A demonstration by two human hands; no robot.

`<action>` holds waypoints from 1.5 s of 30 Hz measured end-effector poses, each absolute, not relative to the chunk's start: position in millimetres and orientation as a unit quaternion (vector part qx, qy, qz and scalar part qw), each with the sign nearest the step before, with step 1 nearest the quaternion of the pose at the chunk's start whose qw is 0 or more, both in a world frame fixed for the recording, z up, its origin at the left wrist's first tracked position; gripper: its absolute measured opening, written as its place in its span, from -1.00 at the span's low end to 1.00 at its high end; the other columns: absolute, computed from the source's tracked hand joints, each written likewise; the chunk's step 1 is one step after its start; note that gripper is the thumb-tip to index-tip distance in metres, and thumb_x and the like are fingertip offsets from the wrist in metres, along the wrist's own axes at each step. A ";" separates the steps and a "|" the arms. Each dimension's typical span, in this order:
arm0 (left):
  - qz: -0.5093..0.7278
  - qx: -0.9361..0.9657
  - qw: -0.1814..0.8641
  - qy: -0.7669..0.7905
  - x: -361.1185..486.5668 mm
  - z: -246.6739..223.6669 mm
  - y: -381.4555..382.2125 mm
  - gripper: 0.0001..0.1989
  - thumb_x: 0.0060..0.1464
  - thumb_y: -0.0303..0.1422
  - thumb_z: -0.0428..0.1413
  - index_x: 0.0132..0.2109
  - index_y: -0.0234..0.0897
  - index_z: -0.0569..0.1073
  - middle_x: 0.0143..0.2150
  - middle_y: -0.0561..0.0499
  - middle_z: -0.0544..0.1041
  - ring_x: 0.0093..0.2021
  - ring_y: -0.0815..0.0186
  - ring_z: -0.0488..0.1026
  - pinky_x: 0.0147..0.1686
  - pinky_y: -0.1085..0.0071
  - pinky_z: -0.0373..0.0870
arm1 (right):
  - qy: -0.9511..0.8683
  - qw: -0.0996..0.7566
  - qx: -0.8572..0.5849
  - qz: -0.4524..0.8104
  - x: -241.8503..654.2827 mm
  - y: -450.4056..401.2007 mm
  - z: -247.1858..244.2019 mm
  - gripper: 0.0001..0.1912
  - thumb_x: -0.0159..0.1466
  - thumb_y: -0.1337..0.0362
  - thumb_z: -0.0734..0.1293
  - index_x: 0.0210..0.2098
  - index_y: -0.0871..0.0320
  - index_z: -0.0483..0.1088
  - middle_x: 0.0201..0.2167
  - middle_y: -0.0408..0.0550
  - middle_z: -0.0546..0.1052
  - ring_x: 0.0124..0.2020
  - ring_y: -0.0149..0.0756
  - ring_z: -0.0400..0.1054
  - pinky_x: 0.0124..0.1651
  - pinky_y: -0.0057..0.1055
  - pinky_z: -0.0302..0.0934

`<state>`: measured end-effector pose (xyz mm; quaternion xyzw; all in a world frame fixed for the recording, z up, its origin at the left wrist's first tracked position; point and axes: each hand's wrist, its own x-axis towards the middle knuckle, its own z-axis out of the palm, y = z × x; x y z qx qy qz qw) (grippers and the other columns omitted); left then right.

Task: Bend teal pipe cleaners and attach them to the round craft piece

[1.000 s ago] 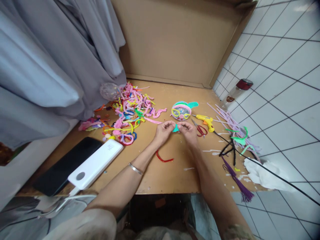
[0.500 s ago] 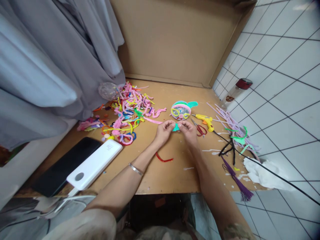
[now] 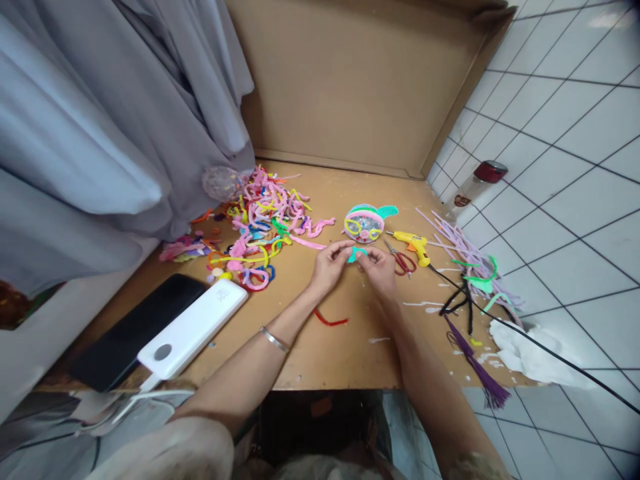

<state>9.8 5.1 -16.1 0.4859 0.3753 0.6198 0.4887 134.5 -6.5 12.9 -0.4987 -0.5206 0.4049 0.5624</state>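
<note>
Between my two hands is a small teal-green fuzzy piece (image 3: pixel 357 254), perhaps bent pipe cleaner; most of it is covered by fingers. My left hand (image 3: pixel 331 268) pinches its left side and my right hand (image 3: pixel 379 268) pinches its right side. Just beyond stands a round clear ornament (image 3: pixel 365 225) trimmed in pink and yellow, with a green fuzzy flap (image 3: pixel 389 212) sticking out to the right. Red-handled scissors (image 3: pixel 403 262) lie right of my right hand, near a yellow hot glue gun (image 3: pixel 413 245). A red pipe cleaner (image 3: pixel 331 322) lies nearer me.
A heap of colourful pipe cleaners (image 3: pixel 270 220) fills the back left. A white power bank (image 3: pixel 193 328) and a black phone (image 3: pixel 140 330) lie at left. Lilac stems (image 3: pixel 450 243), a purple tassel (image 3: pixel 477 370), white tissue (image 3: pixel 530 350) and the glue gun's cord (image 3: pixel 545 340) lie at right.
The fingers have shifted slightly around the teal-green piece, and a little more of its upper edge shows. The whole view has moved slightly.
</note>
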 end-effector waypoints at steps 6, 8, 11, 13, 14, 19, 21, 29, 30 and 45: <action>0.613 0.513 0.467 0.377 8.8 -13.9 5.1 -0.77 -0.01 -0.24 0.28 -0.24 -0.29 0.66 -0.24 -0.08 0.67 -0.23 0.23 0.56 -0.12 0.33 0.46 | -0.537 0.547 -0.503 0.399 139.1 -5.1 12.6 -0.70 -0.02 0.02 0.44 -0.53 0.16 0.48 -0.67 -0.18 0.42 -0.62 -0.44 0.17 -0.52 -0.46 0.11; 0.615 0.501 0.475 0.380 8.9 -14.1 6.0 -0.78 -0.03 -0.24 0.29 -0.27 -0.30 0.66 -0.29 -0.06 0.67 -0.27 0.25 0.55 -0.16 0.34 0.46 | -0.536 0.546 -0.504 0.401 139.3 -5.2 13.1 -0.70 -0.02 0.03 0.44 -0.52 0.16 0.50 -0.67 -0.18 0.42 -0.61 -0.44 0.18 -0.51 -0.45 0.12; 0.623 0.481 0.486 0.380 9.5 -15.0 7.9 -0.79 -0.04 -0.25 0.30 -0.31 -0.32 0.64 -0.36 -0.04 0.65 -0.32 0.28 0.53 -0.20 0.36 0.46 | -0.537 0.541 -0.505 0.405 138.6 -5.9 14.1 -0.68 -0.01 0.01 0.45 -0.48 0.17 0.53 -0.65 -0.16 0.43 -0.60 -0.42 0.21 -0.50 -0.44 0.14; 0.632 0.465 0.489 0.381 10.0 -15.4 8.9 -0.79 -0.05 -0.26 0.30 -0.32 -0.32 0.63 -0.37 -0.03 0.64 -0.34 0.30 0.52 -0.22 0.38 0.45 | -0.542 0.537 -0.501 0.408 138.4 -6.3 14.7 -0.66 -0.01 -0.01 0.46 -0.45 0.17 0.54 -0.63 -0.14 0.46 -0.58 -0.39 0.25 -0.49 -0.43 0.17; 0.637 0.457 0.490 0.381 10.3 -15.4 9.2 -0.79 -0.06 -0.26 0.31 -0.31 -0.33 0.63 -0.37 -0.03 0.64 -0.34 0.31 0.51 -0.22 0.38 0.45 | -0.545 0.536 -0.497 0.410 138.4 -6.4 15.0 -0.65 -0.01 -0.01 0.46 -0.45 0.17 0.54 -0.62 -0.14 0.47 -0.57 -0.38 0.26 -0.48 -0.43 0.18; 0.642 0.441 0.504 0.373 11.0 -14.4 9.0 -0.77 -0.07 -0.25 0.33 -0.31 -0.34 0.62 -0.37 -0.02 0.63 -0.37 0.35 0.48 -0.22 0.40 0.44 | -0.555 0.542 -0.487 0.401 140.1 -5.4 13.1 -0.66 0.00 0.00 0.48 -0.46 0.16 0.51 -0.61 -0.15 0.46 -0.55 -0.38 0.27 -0.43 -0.41 0.21; 0.640 0.442 0.508 0.370 11.3 -13.9 8.4 -0.77 -0.08 -0.25 0.33 -0.32 -0.35 0.62 -0.39 -0.01 0.62 -0.39 0.36 0.46 -0.24 0.42 0.43 | -0.558 0.544 -0.486 0.395 141.0 -4.8 11.0 -0.68 0.02 0.01 0.47 -0.48 0.16 0.49 -0.61 -0.16 0.45 -0.55 -0.39 0.25 -0.42 -0.41 0.20; 0.632 0.463 0.504 0.364 12.3 -12.8 5.8 -0.79 -0.03 -0.25 0.30 -0.35 -0.35 0.59 -0.43 0.03 0.58 -0.41 0.39 0.42 -0.29 0.46 0.39 | -0.560 0.547 -0.484 0.391 141.5 -4.2 9.8 -0.69 0.00 0.03 0.46 -0.54 0.14 0.43 -0.62 -0.20 0.42 -0.56 -0.42 0.20 -0.41 -0.42 0.14; 0.632 0.464 0.503 0.364 12.4 -12.7 5.8 -0.79 -0.03 -0.25 0.29 -0.35 -0.35 0.59 -0.42 0.02 0.58 -0.40 0.39 0.43 -0.29 0.46 0.39 | -0.558 0.548 -0.485 0.391 140.8 -4.4 10.5 -0.69 0.00 0.02 0.46 -0.53 0.14 0.44 -0.61 -0.19 0.43 -0.56 -0.42 0.20 -0.42 -0.42 0.14; 0.670 0.431 0.471 0.379 9.9 -11.6 7.8 -0.75 -0.06 -0.21 0.31 -0.31 -0.32 0.60 -0.37 -0.01 0.62 -0.36 0.34 0.49 -0.24 0.41 0.44 | -0.525 0.557 -0.502 0.401 135.2 -7.3 11.9 -0.63 0.00 -0.04 0.47 -0.48 0.16 0.48 -0.65 -0.22 0.38 -0.60 -0.47 0.13 -0.52 -0.47 0.04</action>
